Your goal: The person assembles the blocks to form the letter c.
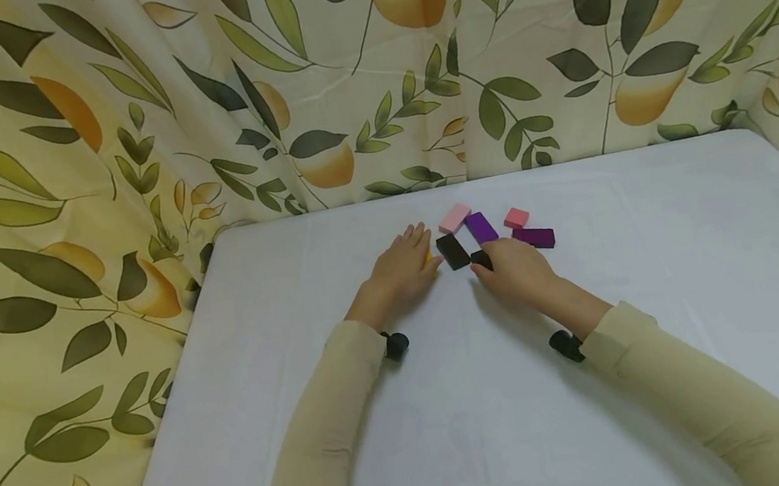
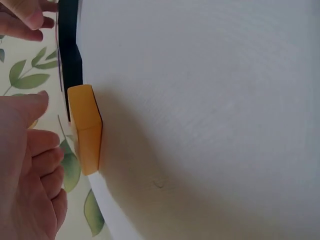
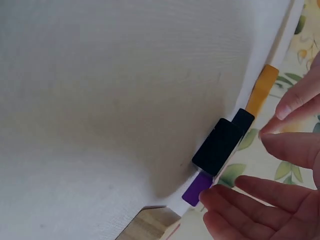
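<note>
My left hand (image 1: 398, 268) reaches over a yellow block (image 1: 428, 255), partly hidden beneath it in the head view. In the left wrist view, the yellow block (image 2: 87, 130) stands beside the loosely bent fingers. My right hand (image 1: 518, 269) is at a small black block (image 1: 481, 259), its thumb and fingers spread around that side. The right wrist view has this black block (image 3: 217, 146) in front of the extended fingers, close to a purple block (image 3: 197, 189). A longer black block (image 1: 453, 252) lies between both hands.
Beyond the hands lie a light pink block (image 1: 455, 218), a purple block (image 1: 481, 228), a coral block (image 1: 516, 218) and a dark purple block (image 1: 535, 238). A wood-coloured block (image 3: 150, 223) shows low in the right wrist view. The white table (image 1: 456, 429) ends at a leaf-patterned curtain (image 1: 369, 75).
</note>
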A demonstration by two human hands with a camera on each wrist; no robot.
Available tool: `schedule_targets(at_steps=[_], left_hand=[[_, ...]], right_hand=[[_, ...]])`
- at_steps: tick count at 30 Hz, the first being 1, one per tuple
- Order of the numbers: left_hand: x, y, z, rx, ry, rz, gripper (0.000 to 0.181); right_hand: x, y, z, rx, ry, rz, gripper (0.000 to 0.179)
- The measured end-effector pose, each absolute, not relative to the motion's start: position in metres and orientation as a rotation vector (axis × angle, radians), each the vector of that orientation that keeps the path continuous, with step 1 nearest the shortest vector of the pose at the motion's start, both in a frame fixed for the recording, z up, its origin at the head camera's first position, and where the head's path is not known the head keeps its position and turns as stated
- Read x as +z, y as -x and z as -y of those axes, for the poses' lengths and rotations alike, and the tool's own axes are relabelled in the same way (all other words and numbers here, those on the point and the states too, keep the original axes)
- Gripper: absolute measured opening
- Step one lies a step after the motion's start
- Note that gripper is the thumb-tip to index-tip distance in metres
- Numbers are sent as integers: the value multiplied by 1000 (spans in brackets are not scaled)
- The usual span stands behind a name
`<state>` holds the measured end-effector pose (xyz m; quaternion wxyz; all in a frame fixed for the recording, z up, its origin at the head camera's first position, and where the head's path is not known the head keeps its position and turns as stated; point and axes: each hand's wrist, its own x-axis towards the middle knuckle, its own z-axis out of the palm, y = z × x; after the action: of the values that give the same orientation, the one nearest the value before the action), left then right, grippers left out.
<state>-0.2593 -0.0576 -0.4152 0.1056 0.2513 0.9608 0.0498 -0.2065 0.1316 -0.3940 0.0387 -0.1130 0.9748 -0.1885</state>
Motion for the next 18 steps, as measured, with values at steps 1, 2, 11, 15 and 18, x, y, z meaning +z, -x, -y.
schedule_targets(at_steps=[1, 2, 11, 15, 18], left_hand=[[-414, 260, 57, 130, -745, -2821, 60], [-413, 260, 57, 114, -753, -2811, 59], [-408, 267, 58, 39, -728, -2746, 56], [-404, 266, 58, 46, -717, -2709, 55], [-405, 266, 59, 60, -729, -2697, 54]], right_hand=[[-394, 207, -131, -587, 343, -2986, 29], [-395, 208, -131, -588, 340, -2985, 27], [-396, 213, -130, -531, 316, -2990, 21], [-395, 215, -129, -543, 298, -2968, 21], [-394, 216, -132, -563, 296, -2960, 21]])
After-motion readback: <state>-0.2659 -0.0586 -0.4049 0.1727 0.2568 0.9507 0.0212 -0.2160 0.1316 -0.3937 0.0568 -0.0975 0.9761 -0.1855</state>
